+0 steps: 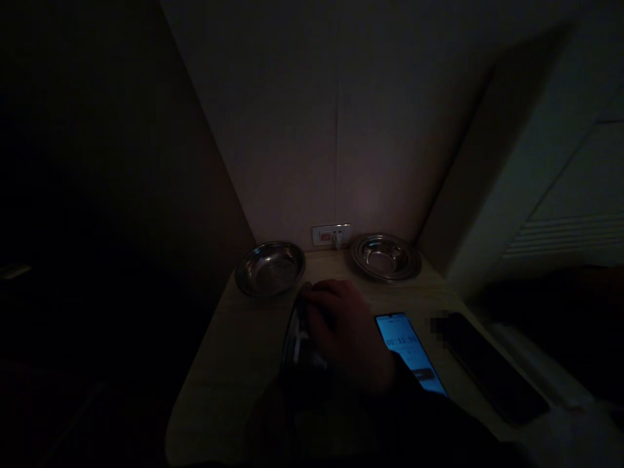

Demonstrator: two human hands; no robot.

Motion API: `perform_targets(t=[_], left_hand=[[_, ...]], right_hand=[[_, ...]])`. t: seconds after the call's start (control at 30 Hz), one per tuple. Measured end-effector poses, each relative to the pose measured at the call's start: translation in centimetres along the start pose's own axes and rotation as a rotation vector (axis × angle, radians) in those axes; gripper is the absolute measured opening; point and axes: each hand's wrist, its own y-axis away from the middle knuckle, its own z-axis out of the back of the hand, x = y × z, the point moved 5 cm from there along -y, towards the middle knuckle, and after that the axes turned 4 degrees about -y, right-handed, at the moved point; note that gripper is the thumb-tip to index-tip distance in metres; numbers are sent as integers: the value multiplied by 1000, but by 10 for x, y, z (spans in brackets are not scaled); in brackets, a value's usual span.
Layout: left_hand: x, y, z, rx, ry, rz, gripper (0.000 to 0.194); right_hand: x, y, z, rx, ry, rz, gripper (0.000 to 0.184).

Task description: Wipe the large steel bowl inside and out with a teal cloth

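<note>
In dim light, my right hand (348,335) is closed at the upper rim of a shiny metal dish (298,348), fingers curled over its edge. The dish is tilted up, and its lower part is lost in shadow. My left hand (267,416) is a faint dark shape by the dish's lower left side; its fingers cannot be made out. Beyond the hands, a round steel dish (270,270) sits at the back left of the table. At the back right lies a stack of steel dishes (385,258).
Right of my forearm, a lit phone (409,348) shows a running timer. A dark, long flat object (492,367) lies farther right. The pale wooden table (219,351) meets a wall with a socket and switch plate (331,234). A panel rises on the left.
</note>
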Motion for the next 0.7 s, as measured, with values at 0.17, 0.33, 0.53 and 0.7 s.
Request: perform_targets(t=[0.17, 0.33, 0.53, 0.7], left_hand=[[-2, -4, 0, 7, 9, -1, 33], [-2, -6, -1, 10, 21, 6, 33], [-1, 0, -5, 20, 59, 28, 31], [-3, -3, -8, 19, 111, 27, 31]], right_hand=[[-32, -22, -5, 80, -175, -124, 23], [-34, -21, -7, 34, -149, -101, 24], [-2, 4, 6, -48, -60, 108, 25], [31, 40, 2, -49, 73, 224, 27]])
